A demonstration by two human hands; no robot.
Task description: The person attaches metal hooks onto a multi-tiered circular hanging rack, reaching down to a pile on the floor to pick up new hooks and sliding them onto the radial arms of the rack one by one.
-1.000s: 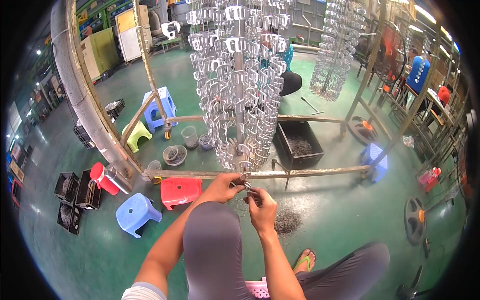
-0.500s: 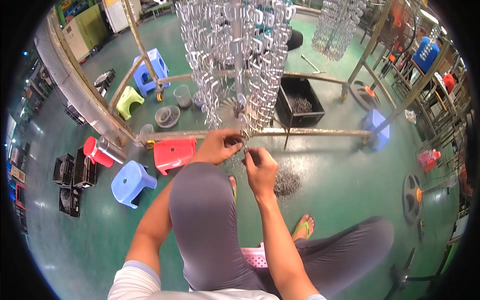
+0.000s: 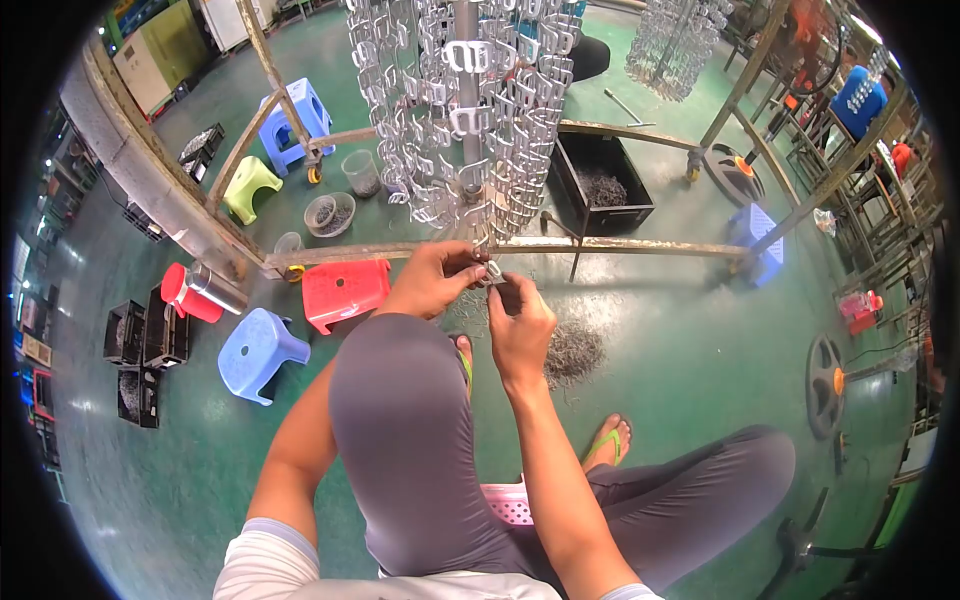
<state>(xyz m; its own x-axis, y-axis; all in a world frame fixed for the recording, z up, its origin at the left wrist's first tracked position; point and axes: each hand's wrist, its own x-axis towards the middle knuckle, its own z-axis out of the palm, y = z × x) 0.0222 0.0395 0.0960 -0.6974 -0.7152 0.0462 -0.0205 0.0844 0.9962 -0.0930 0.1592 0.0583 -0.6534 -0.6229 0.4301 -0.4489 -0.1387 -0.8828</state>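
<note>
A small silvery metal buckle is pinched between both hands at the bottom end of the hanging rack. My left hand closes its thumb and fingers on the buckle's left side. My right hand holds its lower right side with thumb and forefinger. Just above them hangs the tall rack, covered in rows of shiny metal buckles. Behind my hands runs the rusty horizontal bar of the frame.
A red stool, a blue stool and a green stool stand at the left. A black crate with small dark parts is beyond the bar. Dark pieces lie piled on the floor. Another loaded rack hangs behind.
The hanging rack has turned, and its buckles now face differently. A buckle shows more plainly between my fingers. My left hand has shifted slightly up, and the view has moved a little.
</note>
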